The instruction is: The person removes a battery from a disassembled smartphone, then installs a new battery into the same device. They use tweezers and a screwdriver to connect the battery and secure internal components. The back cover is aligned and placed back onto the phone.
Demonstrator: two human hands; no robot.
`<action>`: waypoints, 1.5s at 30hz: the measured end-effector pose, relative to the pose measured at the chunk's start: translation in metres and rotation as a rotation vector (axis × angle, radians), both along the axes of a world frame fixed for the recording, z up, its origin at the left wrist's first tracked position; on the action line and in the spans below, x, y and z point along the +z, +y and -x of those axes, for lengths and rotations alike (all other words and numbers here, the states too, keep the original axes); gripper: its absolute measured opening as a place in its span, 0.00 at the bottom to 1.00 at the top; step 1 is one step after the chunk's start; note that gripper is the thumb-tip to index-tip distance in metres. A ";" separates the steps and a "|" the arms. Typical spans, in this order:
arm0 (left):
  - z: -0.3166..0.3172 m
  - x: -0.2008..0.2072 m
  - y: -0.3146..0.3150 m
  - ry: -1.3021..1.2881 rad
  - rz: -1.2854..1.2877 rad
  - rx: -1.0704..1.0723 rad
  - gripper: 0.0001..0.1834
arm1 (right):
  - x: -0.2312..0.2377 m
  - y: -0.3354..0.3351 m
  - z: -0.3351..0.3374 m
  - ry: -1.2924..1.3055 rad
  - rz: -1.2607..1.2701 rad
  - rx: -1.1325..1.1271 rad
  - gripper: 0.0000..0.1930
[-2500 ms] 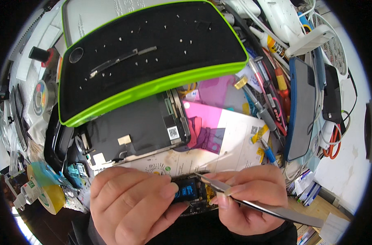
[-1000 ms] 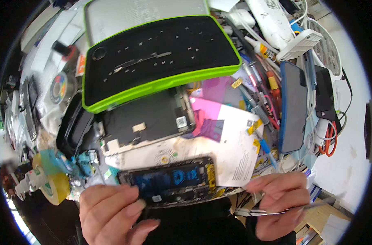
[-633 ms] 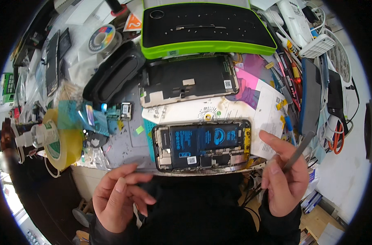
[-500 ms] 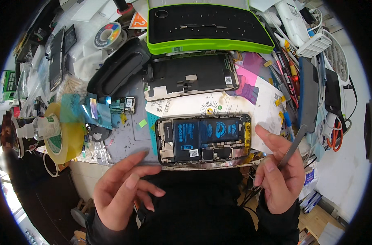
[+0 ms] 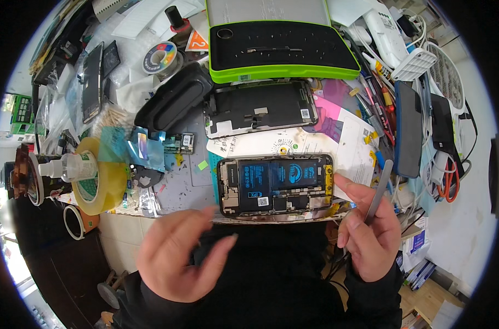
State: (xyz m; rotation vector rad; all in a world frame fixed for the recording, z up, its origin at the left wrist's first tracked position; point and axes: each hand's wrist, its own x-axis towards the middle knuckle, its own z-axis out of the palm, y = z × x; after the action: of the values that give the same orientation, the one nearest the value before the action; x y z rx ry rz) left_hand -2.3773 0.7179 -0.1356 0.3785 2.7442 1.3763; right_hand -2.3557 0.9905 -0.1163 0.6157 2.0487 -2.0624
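An opened phone (image 5: 277, 186) lies at the bench's front edge, its blue-printed black battery and inner boards bare. My right hand (image 5: 370, 230) is closed around a slim, flat grey metal tool (image 5: 380, 192) with its blunt end up. Its lower end is hidden in my fingers. The index finger of that hand reaches to the phone's right end, at or very near the frame. Blurred by motion, my left hand (image 5: 181, 255) hovers in front of the phone's left corner. Its thumb and fingers are apart, with nothing seen in them.
Behind the phone lies a detached screen panel (image 5: 260, 109), then a green-rimmed case (image 5: 282, 71) holding tiny parts. A black tray (image 5: 173, 98), a circuit board (image 5: 179, 143) and a tape roll (image 5: 88, 189) are on the left. Pens and a dark blue phone (image 5: 407, 123) lie right.
My left hand has turned, its thumb swinging away from the other fingers. The metal tool stands more upright in my right hand. The whole bench sits slightly shifted in view.
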 end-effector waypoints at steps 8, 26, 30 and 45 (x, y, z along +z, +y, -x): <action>0.011 -0.039 0.015 0.419 0.244 -0.304 0.24 | -0.007 -0.001 -0.007 0.138 -0.255 0.116 0.20; 0.007 -0.018 0.041 0.374 0.455 -0.217 0.23 | -0.008 0.001 0.000 0.082 -0.287 0.116 0.10; 0.005 -0.008 0.050 0.324 0.519 -0.259 0.39 | -0.005 0.005 0.000 0.129 -0.380 0.227 0.10; 0.004 -0.017 0.061 0.150 0.723 -0.357 0.50 | -0.011 -0.006 0.022 0.385 -0.955 0.676 0.13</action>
State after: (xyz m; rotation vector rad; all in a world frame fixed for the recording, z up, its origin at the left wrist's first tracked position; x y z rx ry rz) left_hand -2.3817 0.7788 -0.1530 0.8682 2.8459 0.2485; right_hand -2.3781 0.9849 -0.1271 -0.4094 2.8591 -0.8029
